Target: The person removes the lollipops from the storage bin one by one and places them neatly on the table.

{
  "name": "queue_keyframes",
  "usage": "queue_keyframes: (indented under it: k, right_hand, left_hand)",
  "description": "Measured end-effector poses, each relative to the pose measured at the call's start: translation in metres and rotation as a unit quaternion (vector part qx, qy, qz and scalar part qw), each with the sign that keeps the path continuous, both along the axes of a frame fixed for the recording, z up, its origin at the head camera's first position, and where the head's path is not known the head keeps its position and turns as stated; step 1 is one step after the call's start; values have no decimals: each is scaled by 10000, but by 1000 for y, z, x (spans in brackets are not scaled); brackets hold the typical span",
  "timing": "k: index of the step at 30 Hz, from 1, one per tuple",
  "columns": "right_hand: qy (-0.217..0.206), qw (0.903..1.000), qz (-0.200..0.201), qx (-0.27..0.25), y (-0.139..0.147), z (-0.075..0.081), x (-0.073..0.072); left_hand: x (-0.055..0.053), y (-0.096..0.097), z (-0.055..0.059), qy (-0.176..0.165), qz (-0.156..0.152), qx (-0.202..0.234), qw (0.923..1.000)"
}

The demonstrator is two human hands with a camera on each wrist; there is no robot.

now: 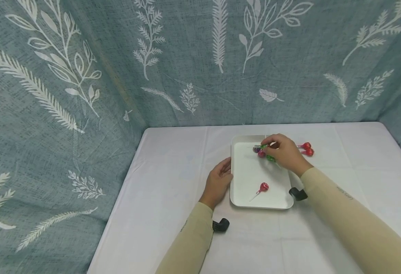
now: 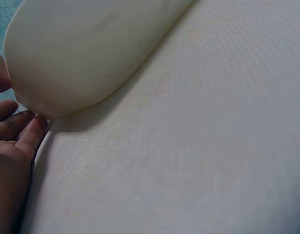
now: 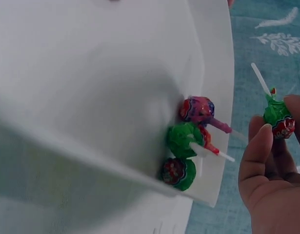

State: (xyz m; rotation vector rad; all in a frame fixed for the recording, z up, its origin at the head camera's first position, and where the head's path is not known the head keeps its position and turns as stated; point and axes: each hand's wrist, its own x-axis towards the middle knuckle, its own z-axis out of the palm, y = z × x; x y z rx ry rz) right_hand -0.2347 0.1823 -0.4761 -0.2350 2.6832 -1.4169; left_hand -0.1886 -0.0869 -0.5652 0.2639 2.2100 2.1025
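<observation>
My right hand (image 1: 285,153) is over the far part of a white tray (image 1: 246,175). Between its thumb and fingers it pinches a green-and-red wrapped lollipop (image 3: 277,116), whose white stick points away from the palm. Below the fingers, several lollipops lie together in the tray: a pink-purple one (image 3: 197,109), a green one (image 3: 181,139) and a darker green-and-red one (image 3: 178,173) among them. A red lollipop (image 1: 263,187) lies apart near the tray's front. My left hand (image 1: 216,184) holds the tray's left side, its fingertips (image 2: 38,124) against the edge.
Two red lollipops (image 1: 309,152) lie on the white-covered table (image 1: 173,182), just right of the tray and partly behind the right hand. A blue-green leaf-patterned curtain (image 1: 200,57) hangs behind the table and along its left side.
</observation>
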Motion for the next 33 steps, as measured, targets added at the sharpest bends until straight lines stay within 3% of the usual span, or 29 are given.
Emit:
queue_keyframes:
  k: [22, 33]
  right_hand:
    - [-253, 9993, -258, 8, 25, -6, 4]
    - [-32, 9993, -351, 125, 38, -7, 7]
  left_hand:
    - [-1, 1, 0, -62, 20, 33, 10000]
    - [-2, 3, 0, -27, 47, 28, 10000]
